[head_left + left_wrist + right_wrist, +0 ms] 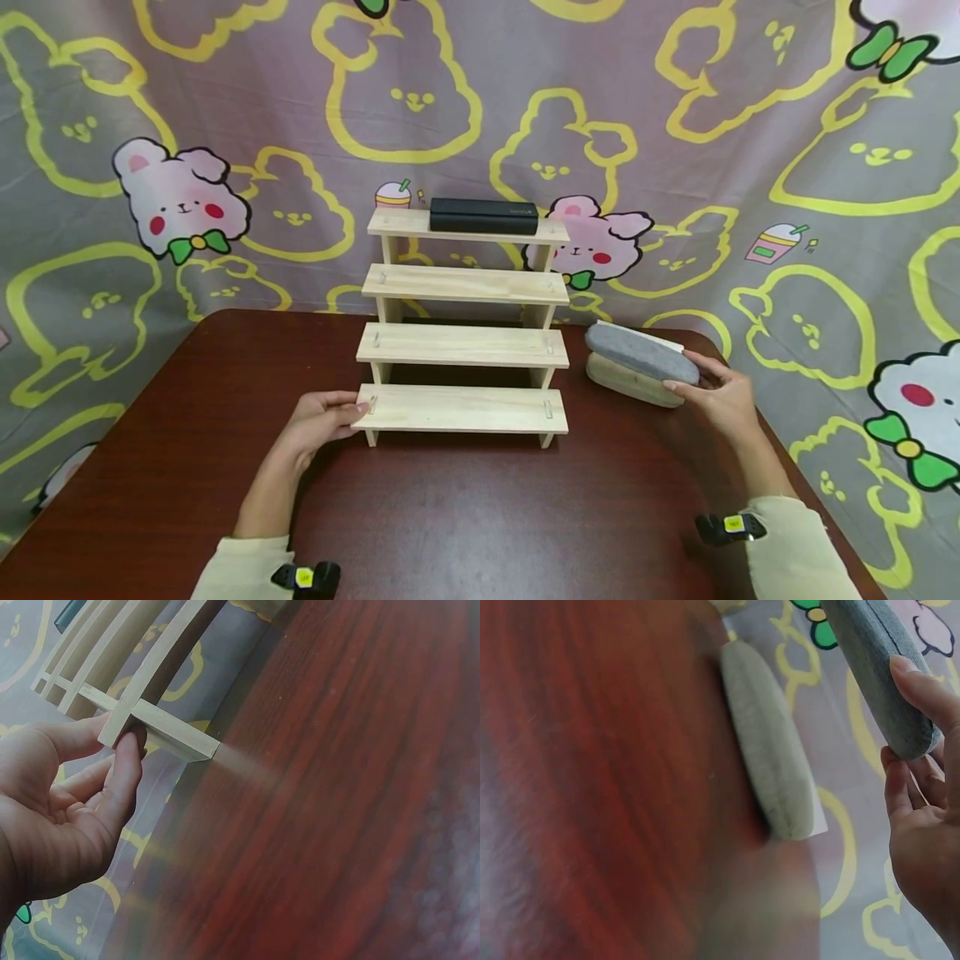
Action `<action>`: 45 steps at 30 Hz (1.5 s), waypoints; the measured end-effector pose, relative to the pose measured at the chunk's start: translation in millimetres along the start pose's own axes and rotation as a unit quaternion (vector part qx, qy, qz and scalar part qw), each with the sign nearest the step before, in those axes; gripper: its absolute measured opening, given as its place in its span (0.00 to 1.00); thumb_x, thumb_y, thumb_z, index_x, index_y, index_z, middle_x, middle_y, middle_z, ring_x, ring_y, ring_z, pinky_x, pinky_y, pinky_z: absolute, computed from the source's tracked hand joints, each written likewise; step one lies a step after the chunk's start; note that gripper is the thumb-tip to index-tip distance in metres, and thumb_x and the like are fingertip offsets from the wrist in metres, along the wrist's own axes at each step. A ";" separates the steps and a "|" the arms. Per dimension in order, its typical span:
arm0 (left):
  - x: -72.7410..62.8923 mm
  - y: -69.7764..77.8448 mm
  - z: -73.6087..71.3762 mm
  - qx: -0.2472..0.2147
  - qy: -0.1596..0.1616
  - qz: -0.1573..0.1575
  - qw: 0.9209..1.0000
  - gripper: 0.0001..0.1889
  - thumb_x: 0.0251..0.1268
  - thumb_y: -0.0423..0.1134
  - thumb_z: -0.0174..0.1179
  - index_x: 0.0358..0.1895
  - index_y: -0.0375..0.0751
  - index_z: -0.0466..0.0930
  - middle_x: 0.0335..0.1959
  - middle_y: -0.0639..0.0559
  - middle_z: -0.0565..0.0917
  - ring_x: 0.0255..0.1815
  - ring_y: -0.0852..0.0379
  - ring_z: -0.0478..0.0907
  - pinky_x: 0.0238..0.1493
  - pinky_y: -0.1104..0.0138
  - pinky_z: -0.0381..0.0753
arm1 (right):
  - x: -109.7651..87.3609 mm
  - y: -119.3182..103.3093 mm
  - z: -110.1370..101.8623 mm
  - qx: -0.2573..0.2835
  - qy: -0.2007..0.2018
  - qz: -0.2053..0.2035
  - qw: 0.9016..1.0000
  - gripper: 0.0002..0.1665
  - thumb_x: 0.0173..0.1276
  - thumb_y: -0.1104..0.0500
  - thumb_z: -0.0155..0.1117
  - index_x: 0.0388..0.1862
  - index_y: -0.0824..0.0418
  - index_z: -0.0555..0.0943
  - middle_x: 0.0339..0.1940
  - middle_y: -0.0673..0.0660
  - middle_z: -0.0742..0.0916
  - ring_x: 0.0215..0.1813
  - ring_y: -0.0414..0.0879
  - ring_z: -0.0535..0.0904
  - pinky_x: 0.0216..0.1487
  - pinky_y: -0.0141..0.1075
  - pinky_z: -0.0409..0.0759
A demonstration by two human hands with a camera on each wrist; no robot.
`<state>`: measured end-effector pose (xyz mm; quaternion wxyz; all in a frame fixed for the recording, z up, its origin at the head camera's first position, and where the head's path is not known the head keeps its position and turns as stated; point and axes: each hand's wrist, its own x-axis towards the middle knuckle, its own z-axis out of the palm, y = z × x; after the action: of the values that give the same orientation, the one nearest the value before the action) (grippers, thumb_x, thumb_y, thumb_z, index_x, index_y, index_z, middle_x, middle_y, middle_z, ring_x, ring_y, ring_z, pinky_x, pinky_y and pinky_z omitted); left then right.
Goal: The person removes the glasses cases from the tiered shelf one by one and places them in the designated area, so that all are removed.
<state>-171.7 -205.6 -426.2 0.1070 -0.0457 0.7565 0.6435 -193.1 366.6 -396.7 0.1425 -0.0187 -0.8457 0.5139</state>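
My right hand (723,402) grips one end of a grey-blue glasses case (641,352), thumb on one side and fingers on the other. In the right wrist view that case is lifted clear of a beige glasses case (769,742), which rests on the table. Over at the wooden step shelf (461,408), my left hand (321,423) pinches the left end of the lowest board (120,724) between thumb and fingers. A black glasses case (483,217) lies on the top board, toward its right side.
The dark red-brown table (450,517) carries the shelf near its back edge. Behind it hangs a grey curtain (285,108) with yellow cartoon outlines, also running along the right side. Something white, like paper (820,817), shows beside the beige case.
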 end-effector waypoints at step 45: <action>0.7 -0.7 0.8 -0.011 0.002 -0.003 1.000 0.29 0.71 0.33 0.61 0.67 0.15 0.66 0.33 0.63 0.85 0.33 0.73 0.80 0.37 0.78 0.85 | -42.5 43.7 1.1 -0.078 -0.043 0.019 0.996 0.39 0.60 0.58 0.79 0.67 0.70 0.76 0.44 0.20 0.74 0.46 0.15 0.74 0.42 0.14 0.78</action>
<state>-172.2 -204.9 -427.1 0.1075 -0.0506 0.7495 0.6512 -157.7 378.7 -444.8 0.0941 -0.0235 -0.8882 0.4491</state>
